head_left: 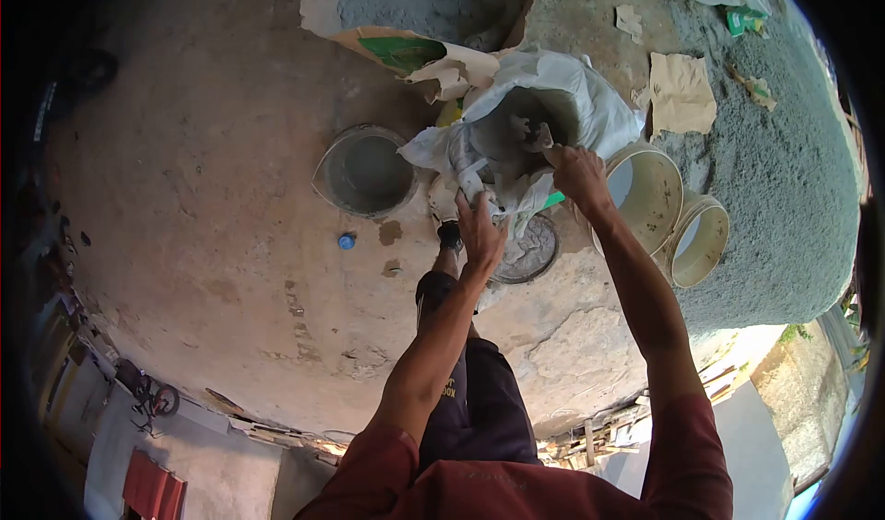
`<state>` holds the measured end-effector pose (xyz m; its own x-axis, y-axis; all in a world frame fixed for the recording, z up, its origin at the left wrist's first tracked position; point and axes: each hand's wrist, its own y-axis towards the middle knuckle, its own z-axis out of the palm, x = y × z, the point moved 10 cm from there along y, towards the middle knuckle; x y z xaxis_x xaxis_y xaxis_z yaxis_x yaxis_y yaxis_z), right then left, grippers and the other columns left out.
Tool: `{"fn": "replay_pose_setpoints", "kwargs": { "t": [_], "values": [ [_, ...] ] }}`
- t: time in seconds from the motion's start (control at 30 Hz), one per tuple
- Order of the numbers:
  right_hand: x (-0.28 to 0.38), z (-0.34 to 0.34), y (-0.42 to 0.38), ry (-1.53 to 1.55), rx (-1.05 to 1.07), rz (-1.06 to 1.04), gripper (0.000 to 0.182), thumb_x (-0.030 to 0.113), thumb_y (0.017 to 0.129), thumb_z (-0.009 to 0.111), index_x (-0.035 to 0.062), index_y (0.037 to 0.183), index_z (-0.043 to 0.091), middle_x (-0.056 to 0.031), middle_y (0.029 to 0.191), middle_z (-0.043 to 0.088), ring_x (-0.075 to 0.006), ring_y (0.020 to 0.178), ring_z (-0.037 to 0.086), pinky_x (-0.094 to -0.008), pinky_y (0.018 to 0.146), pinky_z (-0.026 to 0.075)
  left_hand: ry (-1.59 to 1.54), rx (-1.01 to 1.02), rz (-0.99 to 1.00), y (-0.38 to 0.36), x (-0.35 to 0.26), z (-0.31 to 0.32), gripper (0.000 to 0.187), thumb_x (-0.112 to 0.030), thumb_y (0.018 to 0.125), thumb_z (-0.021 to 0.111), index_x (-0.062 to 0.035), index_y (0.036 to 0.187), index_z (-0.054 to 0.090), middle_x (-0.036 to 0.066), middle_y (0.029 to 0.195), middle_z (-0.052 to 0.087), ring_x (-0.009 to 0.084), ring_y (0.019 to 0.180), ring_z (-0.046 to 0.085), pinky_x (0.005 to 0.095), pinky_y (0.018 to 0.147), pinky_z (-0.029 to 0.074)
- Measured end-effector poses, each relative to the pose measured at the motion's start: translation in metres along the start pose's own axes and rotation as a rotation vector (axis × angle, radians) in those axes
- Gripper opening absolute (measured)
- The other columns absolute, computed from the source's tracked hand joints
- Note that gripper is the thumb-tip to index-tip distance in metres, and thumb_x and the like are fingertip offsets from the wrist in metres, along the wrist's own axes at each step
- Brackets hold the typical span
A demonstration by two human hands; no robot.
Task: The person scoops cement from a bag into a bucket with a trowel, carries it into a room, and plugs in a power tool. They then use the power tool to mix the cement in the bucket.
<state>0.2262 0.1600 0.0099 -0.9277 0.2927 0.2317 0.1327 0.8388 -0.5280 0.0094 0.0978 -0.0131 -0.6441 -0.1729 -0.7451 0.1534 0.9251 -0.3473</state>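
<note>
Pinching the near edge of the white sack (604,105), the left hand (481,232) is closed; the right hand (579,185) curls at its mouth – I cannot tell around what. The sack stands between the round bucket (324,195) and pale tubs (666,188).

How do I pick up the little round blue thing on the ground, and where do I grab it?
Probably pinch the blue thing by opposite sides of its round edge, coming from above. It looks small and sits apart from the round bucket, with bare ground around it, so fingertips should have room.
</note>
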Motion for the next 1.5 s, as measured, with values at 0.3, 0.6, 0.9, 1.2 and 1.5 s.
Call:
{"fn": "replay_pose_setpoints", "kwargs": {
  "t": [0.3,0.6,0.9,1.2,1.5],
  "values": [
    [-0.018,0.083,0.03,0.237,0.086,0.043,0.029,0.02,0.072,0.07,0.0093,0.098,0.074,-0.023,0.089,0.07,-0.0446,0.087,0.065,-0.0494,0.085,0.052,-0.053,0.095,-0.099,-0.003,0.0,0.008,0.063,-0.007,0.073,0.084,-0.0015,0.123,0.047,0.028,0.13,0.037,0.0501,0.119,0.047,0.0527,0.096,0.045],
    [-0.012,0.096,0.005,0.7,-0.123,0.289,0.045,0.021,0.073,0.071,0.0022,0.114,0.071,-0.027,0.097,0.07,-0.0358,0.091,0.072,-0.0378,0.082,0.055,-0.027,0.086,-0.081,-0.001,-0.003,0.004,0.064,-0.005,0.072,0.083,-0.0009,0.124,0.047,0.028,0.132,0.037,0.0486,0.119,0.046,0.0497,0.097,0.043],
    [-0.008,0.087,-0.01,0.738,-0.06,0.312,0.048,0.017,0.073,0.071,0.0019,0.119,0.07,-0.0241,0.097,0.073,-0.0255,0.087,0.074,-0.0341,0.083,0.055,-0.035,0.063,-0.109,-0.005,0.0,0.01,0.063,-0.005,0.072,0.082,-0.0002,0.124,0.048,0.028,0.133,0.038,0.0482,0.121,0.045,0.0499,0.098,0.042],
    [-0.019,0.098,-0.006,0.853,-0.104,0.315,0.051,0.014,0.072,0.07,0.0005,0.121,0.069,-0.0135,0.098,0.076,-0.0139,0.088,0.068,-0.0297,0.082,0.053,0.019,0.096,-0.072,-0.006,-0.005,0.005,0.066,-0.011,0.073,0.084,-0.0005,0.127,0.047,0.027,0.135,0.036,0.0479,0.121,0.046,0.051,0.098,0.043],
    [-0.04,0.068,-0.05,1.028,-0.218,0.374,0.05,0.009,0.073,0.068,0.0023,0.123,0.07,-0.0041,0.092,0.071,-0.0097,0.078,0.061,-0.025,0.073,0.051,0.034,0.073,-0.068,-0.007,-0.006,0.007,0.076,-0.017,0.074,0.084,-0.003,0.134,0.04,0.028,0.14,0.029,0.0482,0.122,0.044,0.0527,0.1,0.041]
  ]
}}
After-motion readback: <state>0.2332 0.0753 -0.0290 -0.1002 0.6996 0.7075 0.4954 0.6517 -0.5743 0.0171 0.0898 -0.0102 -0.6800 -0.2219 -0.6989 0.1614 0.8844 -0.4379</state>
